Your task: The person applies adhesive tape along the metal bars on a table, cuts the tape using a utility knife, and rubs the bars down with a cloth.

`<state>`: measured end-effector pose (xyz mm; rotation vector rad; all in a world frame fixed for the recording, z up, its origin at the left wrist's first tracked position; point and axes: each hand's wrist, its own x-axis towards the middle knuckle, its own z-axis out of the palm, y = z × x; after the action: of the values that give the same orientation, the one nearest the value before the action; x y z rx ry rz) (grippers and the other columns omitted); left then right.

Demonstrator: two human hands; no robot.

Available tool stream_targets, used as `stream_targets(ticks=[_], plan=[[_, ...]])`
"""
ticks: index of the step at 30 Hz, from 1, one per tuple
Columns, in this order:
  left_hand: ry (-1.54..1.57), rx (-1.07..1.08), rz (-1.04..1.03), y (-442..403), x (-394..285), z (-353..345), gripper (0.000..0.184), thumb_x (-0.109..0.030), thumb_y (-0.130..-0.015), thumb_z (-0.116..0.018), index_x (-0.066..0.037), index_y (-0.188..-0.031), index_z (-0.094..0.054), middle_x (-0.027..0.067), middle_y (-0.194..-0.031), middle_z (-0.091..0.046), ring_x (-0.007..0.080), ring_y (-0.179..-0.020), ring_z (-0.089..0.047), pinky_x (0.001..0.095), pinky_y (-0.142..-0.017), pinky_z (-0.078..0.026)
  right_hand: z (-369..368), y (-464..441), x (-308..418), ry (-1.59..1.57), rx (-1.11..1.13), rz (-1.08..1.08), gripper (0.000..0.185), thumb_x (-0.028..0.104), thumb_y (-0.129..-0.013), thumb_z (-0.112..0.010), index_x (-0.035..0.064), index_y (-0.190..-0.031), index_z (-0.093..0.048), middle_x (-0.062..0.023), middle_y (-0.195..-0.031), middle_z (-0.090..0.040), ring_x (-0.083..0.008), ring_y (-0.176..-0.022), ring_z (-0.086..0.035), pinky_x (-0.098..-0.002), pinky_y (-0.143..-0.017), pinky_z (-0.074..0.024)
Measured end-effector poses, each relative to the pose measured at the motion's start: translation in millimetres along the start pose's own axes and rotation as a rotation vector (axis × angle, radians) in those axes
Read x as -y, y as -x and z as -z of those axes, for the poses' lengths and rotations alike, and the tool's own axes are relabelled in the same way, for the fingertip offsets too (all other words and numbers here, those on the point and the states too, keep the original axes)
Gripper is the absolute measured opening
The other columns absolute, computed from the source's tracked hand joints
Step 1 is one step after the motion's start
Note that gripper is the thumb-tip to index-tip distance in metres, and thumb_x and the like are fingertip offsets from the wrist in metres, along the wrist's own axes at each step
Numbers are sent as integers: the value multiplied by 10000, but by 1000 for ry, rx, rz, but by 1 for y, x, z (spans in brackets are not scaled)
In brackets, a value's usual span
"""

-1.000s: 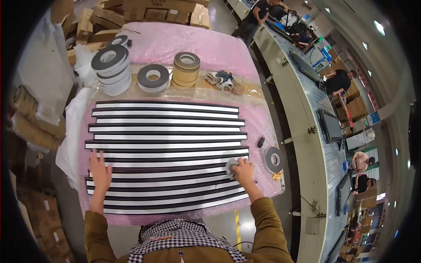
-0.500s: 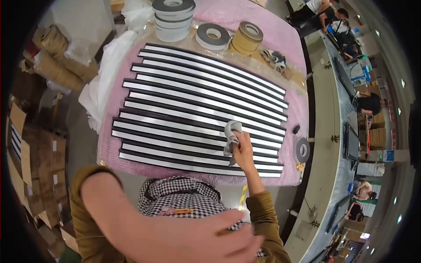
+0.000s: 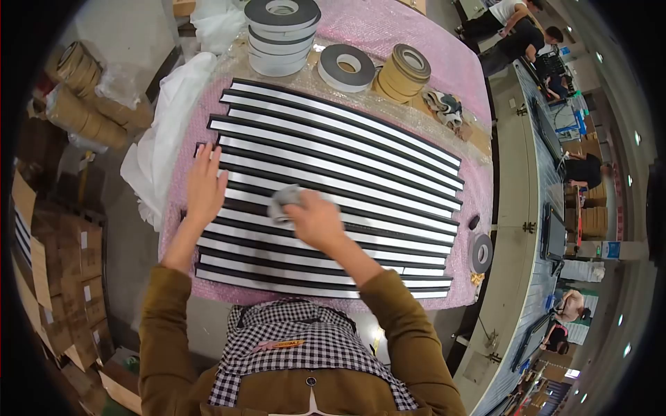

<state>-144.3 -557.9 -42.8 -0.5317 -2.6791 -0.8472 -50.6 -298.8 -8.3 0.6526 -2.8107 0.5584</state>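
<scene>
Long black-and-white strips [image 3: 374, 184] lie side by side across the table, running from left to right. My left hand [image 3: 206, 184] rests at their left ends with its fingers stretched out flat. A grey cloth [image 3: 282, 203] is gripped in my right hand [image 3: 316, 222], over the middle of the strips. Both the cloth and the right hand are slightly blurred.
Pink bubble wrap [image 3: 479, 191] covers the table. Stacked tape rolls [image 3: 281, 52], a single grey roll [image 3: 345, 68] and brown rolls [image 3: 402, 73] stand at the back. Another tape roll [image 3: 480, 253] lies at right. A conveyor line [image 3: 517, 277] runs alongside; people work beyond it.
My left hand has gone from in front of my body to the left ends of the strips. My right hand has carried the cloth leftward to the middle of the strips.
</scene>
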Motion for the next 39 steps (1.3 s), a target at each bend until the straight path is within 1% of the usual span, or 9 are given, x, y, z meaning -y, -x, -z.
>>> stream_targets(ticks=[2, 5, 9, 19, 21, 25, 28, 33, 39], plan=[[-130, 10, -21, 3, 13, -30, 518, -168, -893, -540, -63, -1382, -406, 152, -1455, -355, 322, -1353, -322, 482, -1081, -263, -21, -33, 28, -57, 92, 52, 292, 150, -704, -641, 112, -993, -613, -127, -982, -538, -297, -802, -602, -384, -562, -523], [-376, 151, 34, 15, 26, -58, 540, -203, -909, -504, -86, -1417, -363, 141, -1508, -273, 320, -1383, -270, 497, -1087, -248, -77, -45, 53, -29, 91, -3, 408, 158, -723, -633, 98, -1124, -584, -116, -978, -523, -289, -799, -599, -367, -562, -528], [-354, 161, 10, 10, 20, -52, 554, -238, -913, -486, -88, -1428, -346, 133, -1521, -249, 308, -1402, -235, 502, -1104, -206, -93, -28, 50, 104, 178, -166, 459, 143, -741, -613, 80, -1193, -571, -111, -964, -519, -272, -786, -597, -356, -554, -531], [-345, 222, 23, 6, 13, -51, 557, -180, -909, -457, -100, -1444, -322, 120, -1526, -238, 299, -1414, -206, 493, -1125, -150, -10, 73, -56, 148, 243, -208, 519, 112, -750, -601, 163, -1264, -556, -72, -892, -533, -253, -751, -602, -350, -543, -533], [-353, 215, 19, 6, 13, -51, 564, -176, -896, -475, -96, -1436, -331, 121, -1520, -248, 301, -1411, -216, 505, -1121, -159, 9, 100, -80, 156, 196, -207, 635, 74, -673, -652, 199, -1285, -538, -72, -868, -524, -263, -697, -581, -345, -519, -510], [-370, 235, 15, 5, 11, -51, 546, -171, -923, -408, -91, -1452, -303, 116, -1534, -222, 302, -1419, -191, 480, -1128, -145, 45, 152, -126, 203, 229, -218, 631, 56, -670, -647, 220, -1272, -555, -58, -829, -506, -253, -680, -556, -340, -494, -475], [-401, 252, 17, 6, 13, -54, 544, -170, -926, -400, -86, -1453, -299, 117, -1537, -215, 304, -1420, -188, 471, -1129, -144, 71, 187, -157, 264, 278, -237, 549, 85, -714, -636, 257, -1234, -589, -38, -820, -511, -238, -664, -544, -335, -512, -484], [-442, 261, -7, 7, 16, -57, 550, -170, -928, -390, -83, -1461, -285, 120, -1541, -205, 303, -1422, -182, 456, -1132, -144, 108, 243, -207, 300, 310, -246, 559, 83, -714, -635, 273, -1238, -587, -30, -807, -500, -232, -654, -525, -336, -511, -473], [-456, 257, -29, 8, 20, -58, 561, -161, -923, -402, -79, -1463, -273, 123, -1538, -211, 298, -1420, -186, 447, -1140, -133, 142, 299, -253, 357, 323, -303, 673, 69, -621, -676, 286, -1251, -579, -34, -806, -480, -249, -693, -532, -356, -526, -478]])
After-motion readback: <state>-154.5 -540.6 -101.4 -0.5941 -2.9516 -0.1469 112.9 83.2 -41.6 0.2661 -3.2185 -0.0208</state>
